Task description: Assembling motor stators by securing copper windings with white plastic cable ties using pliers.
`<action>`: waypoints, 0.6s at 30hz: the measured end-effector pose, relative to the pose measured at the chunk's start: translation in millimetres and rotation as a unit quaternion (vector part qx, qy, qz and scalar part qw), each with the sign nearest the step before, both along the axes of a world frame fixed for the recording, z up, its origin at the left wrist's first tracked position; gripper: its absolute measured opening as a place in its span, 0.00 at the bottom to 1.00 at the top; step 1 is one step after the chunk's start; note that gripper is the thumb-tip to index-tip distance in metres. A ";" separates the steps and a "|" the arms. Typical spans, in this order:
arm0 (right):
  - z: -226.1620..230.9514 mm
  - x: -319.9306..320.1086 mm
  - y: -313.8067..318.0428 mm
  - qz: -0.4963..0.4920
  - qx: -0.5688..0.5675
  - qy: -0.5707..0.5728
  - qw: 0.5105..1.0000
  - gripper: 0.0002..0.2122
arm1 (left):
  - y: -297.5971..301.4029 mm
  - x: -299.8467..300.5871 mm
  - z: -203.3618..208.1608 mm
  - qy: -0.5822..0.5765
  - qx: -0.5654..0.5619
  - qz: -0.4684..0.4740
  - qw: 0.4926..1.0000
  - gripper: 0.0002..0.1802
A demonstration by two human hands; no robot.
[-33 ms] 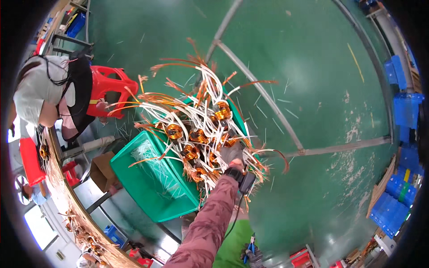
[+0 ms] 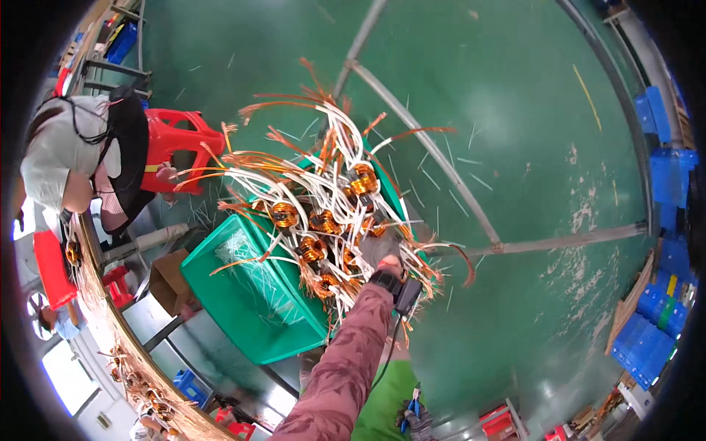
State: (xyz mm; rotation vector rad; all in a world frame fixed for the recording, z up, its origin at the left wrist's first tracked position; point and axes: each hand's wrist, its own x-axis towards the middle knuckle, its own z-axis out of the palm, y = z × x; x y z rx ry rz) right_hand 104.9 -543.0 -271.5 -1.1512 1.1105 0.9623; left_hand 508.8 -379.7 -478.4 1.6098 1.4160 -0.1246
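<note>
My left hand (image 2: 381, 250), in a grey glove, reaches down among copper-wound coils (image 2: 312, 248) with white-sleeved leads. Its fingers are hidden by the leads, so whether it grips one is not visible. The coils are heaped over a green bin (image 2: 390, 192), their frayed copper ends sticking out on all sides. A dark strap with a small black box (image 2: 407, 295) and a cable sits at my left wrist. Low in the picture, beside a green cloth (image 2: 382, 400), my right hand (image 2: 420, 425) in a dark glove holds blue-handled pliers (image 2: 414, 403).
A second green bin (image 2: 220, 283) with white sleeve offcuts stands left of the heap. Beyond are a cardboard box (image 2: 168, 281), a red stool (image 2: 175, 140) and a seated person (image 2: 66, 147). Metal rails (image 2: 423, 136) cross the green floor. Blue crates (image 2: 647, 345) line the right.
</note>
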 end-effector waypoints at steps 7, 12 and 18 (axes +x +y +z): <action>-1.7 1.5 -7.9 -0.010 0.022 0.042 0.999 0.20 | -6.2 6.4 -49.4 0.073 -0.017 -0.035 0.997 0.23; -1.1 0.6 -10.8 -0.014 0.032 0.045 0.998 0.22 | 9.2 10.5 -59.0 0.055 0.088 -0.074 0.992 0.21; -25.8 -26.6 -10.3 0.122 0.007 -0.068 0.990 0.22 | 19.0 -2.4 -63.5 0.033 0.123 -0.111 0.986 0.19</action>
